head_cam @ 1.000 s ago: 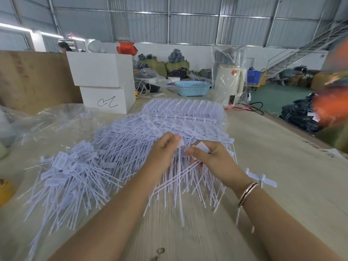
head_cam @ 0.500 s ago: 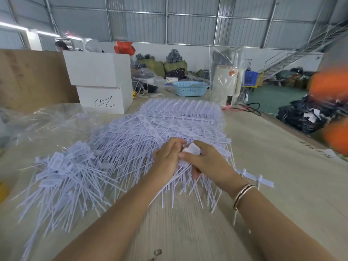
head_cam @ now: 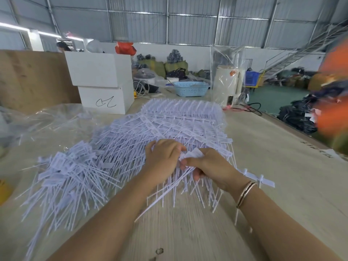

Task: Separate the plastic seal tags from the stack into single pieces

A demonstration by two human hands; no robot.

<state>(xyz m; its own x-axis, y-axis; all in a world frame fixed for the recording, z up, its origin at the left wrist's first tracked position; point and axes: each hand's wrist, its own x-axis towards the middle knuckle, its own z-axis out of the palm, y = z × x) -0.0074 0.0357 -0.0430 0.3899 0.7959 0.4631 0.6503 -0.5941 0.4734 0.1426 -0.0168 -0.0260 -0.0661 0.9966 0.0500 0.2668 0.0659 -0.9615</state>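
Hands meet at the near edge of the stack of seal tags (head_cam: 180, 125), which lies spread on the wooden table (head_cam: 282, 166). The left hand (head_cam: 163, 157) has its fingers curled down into the white strips, gripping them; its fingertips are buried among the tags and cannot be seen. The right hand (head_cam: 209, 164), just beside it and touching it, pinches a single tag head (head_cam: 194, 153) between thumb and fingers; how many strips hang from that pinch is hard to make out. Two bangles (head_cam: 245, 193) sit on the right wrist.

Left of the stack, a loose heap of separated tags (head_cam: 64, 176) fans out towards the near table edge. Beyond that heap, a crumpled clear plastic sheet (head_cam: 47, 119) partly covers the table, and what lies under it cannot be told. Right of the stack, a short connector piece (head_cam: 259, 178) lies apart on bare wood, and the table runs open towards its far right edge. Behind the stack stand two white boxes (head_cam: 101, 81), a blue basket (head_cam: 191, 88) and a plastic-wrapped white appliance (head_cam: 227, 83). An orange blur (head_cam: 333, 81) at the right border is cut off and unreadable.
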